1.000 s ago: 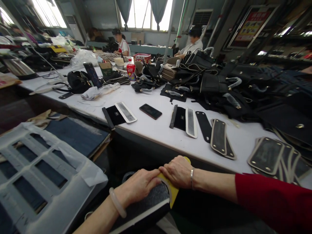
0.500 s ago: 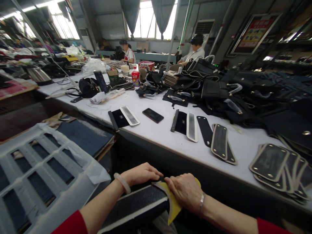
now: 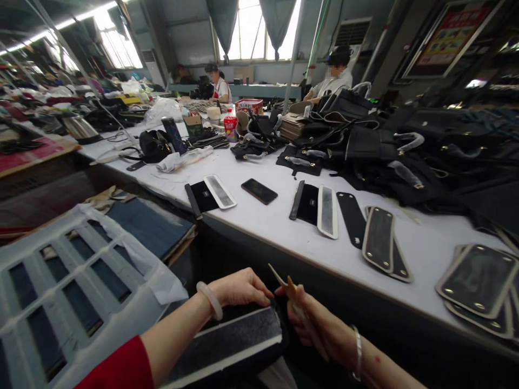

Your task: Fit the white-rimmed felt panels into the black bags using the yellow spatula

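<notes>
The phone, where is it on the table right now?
In the head view, the phone lies flat on the white table, left of centre, between two sets of black pieces, beyond both hands.

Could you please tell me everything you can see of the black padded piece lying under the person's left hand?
The black padded piece is a long flat slab with a grainy dark top and a pale strip along its near edge. It lies low in front of the person, slanting up to the right, below the table's edge. The left hand rests on its far end; the right hand is just beside that end.
</notes>
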Motion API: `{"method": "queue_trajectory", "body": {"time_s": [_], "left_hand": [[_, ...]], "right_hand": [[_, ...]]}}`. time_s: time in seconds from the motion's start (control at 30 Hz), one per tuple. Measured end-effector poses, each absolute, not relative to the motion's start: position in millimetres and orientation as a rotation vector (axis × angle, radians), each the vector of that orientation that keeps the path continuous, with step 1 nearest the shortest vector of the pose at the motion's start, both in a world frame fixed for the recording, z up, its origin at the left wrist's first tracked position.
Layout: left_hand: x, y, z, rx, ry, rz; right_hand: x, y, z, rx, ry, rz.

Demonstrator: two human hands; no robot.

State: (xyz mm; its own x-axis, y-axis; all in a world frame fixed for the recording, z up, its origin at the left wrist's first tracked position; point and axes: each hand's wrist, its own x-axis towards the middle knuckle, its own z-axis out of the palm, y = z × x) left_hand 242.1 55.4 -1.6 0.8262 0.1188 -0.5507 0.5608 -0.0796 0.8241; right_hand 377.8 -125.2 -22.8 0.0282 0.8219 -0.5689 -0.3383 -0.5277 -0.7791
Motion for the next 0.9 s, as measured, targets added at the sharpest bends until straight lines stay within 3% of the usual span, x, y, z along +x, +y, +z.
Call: {"method": "queue_trajectory", "body": {"time_s": [0.07,0.6,0.9], "left_hand": [[243,56,-1,1.637,0.54,-0.401],[248,59,1,1.615,0.526,-0.486],[256,45,14,1.862,0.551,-0.399]], "right_hand": [[372,-120,-21,-1.238,-0.385,1.68],[358,-103,-25,-1.49,-0.381,1.514],[355,-90,-24,-1.662,-0.699,1.307]]}}
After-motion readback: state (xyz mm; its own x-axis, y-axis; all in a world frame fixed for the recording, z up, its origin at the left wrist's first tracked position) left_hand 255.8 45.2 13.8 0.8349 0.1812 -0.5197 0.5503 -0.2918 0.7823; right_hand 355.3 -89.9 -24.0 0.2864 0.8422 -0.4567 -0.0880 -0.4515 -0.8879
